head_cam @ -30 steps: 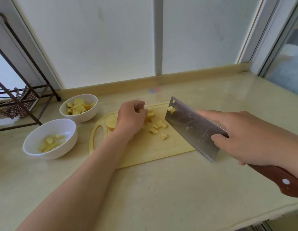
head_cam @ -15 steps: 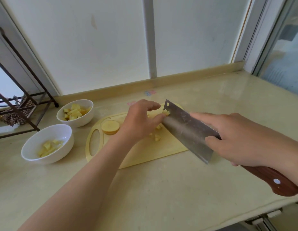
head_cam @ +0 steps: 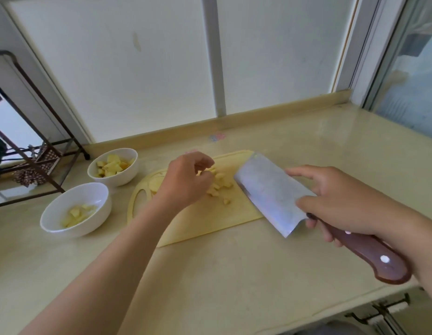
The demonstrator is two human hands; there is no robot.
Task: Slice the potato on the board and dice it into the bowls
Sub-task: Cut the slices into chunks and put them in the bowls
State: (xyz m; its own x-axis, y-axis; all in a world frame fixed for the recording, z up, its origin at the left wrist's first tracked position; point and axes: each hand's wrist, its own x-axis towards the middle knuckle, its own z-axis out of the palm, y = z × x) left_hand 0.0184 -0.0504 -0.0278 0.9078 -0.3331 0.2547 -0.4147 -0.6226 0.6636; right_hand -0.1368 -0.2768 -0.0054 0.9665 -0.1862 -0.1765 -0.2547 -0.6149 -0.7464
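Observation:
A pale yellow cutting board (head_cam: 200, 221) lies on the counter with several potato dice (head_cam: 221, 187) in its middle. My left hand (head_cam: 186, 182) hovers over them with fingers curled; whether it pinches a piece I cannot tell. A potato slice (head_cam: 155, 184) peeks out left of that hand. My right hand (head_cam: 340, 201) grips a cleaver (head_cam: 270, 192) by its wooden handle, forefinger along the blade, which is tilted over the board's right end. Two white bowls stand to the left: the far bowl (head_cam: 113, 168) and the near bowl (head_cam: 74, 211), each holding potato dice.
A dark metal rack (head_cam: 36, 146) stands at the far left of the counter. A raised lip and frosted window panels close off the back. The counter's front edge (head_cam: 331, 308) runs below my right hand.
My left hand moved from touching the blade's tip back over the dice on the board. The cleaver tilted flatter and its tip swung slightly right; the piece stuck on the blade is gone.

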